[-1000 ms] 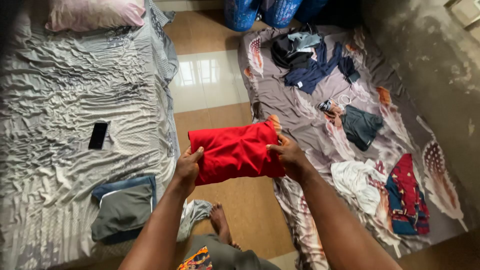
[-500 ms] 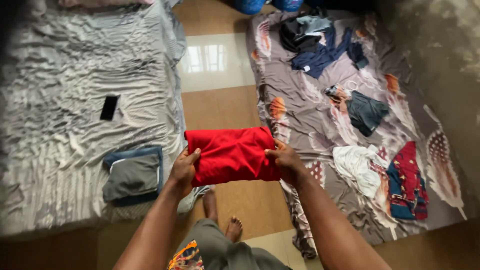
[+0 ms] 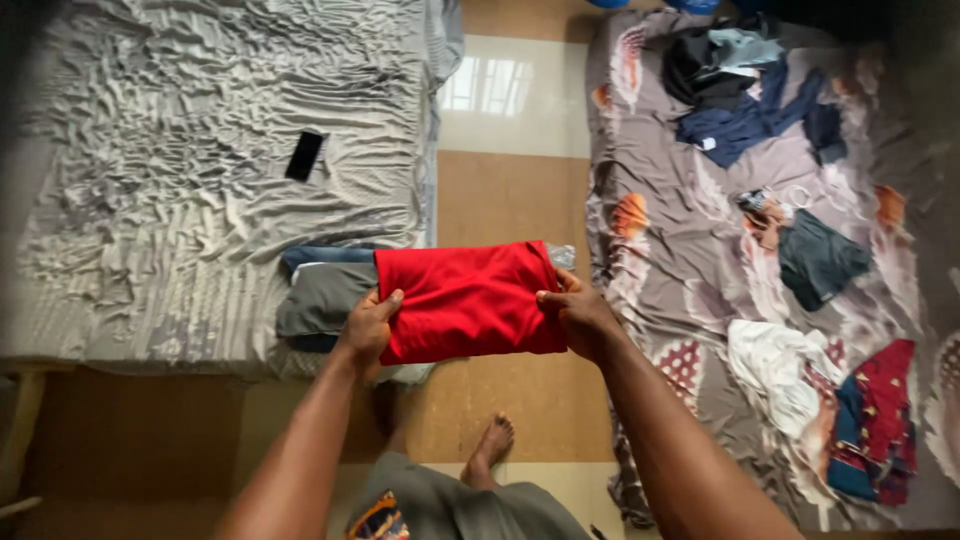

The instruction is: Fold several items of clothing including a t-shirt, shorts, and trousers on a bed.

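While the person stands barefoot on the tan floor, one foot (image 3: 492,440) showing just below the cloth, both hands hold a folded red garment (image 3: 468,300) out in front of the body. The left hand (image 3: 368,332) pinches its left edge with the thumb on top and the fingers curled under, and the right hand (image 3: 578,316) grips the right edge the same way, so both are closed on the cloth and keep it flat and taut. Compared with a second ago, the view has swung left: the red garment now hangs over the near corner of the bed (image 3: 140,260), partly covering the stack of folded grey and blue clothes (image 3: 322,292) that lay well to its left before. Judging by that shift, the fold looks finished and the bundle is being carried toward the stack, though it may not yet touch it; the overlap hides the gap. Farther left of the red garment, a dark phone (image 3: 305,155) lies on the rumpled sheet. To its right, the patterned sheet (image 3: 690,270) on the floor holds loose clothes: a white piece (image 3: 775,370), a dark grey one (image 3: 820,262), and a navy heap (image 3: 745,120) farthest off.
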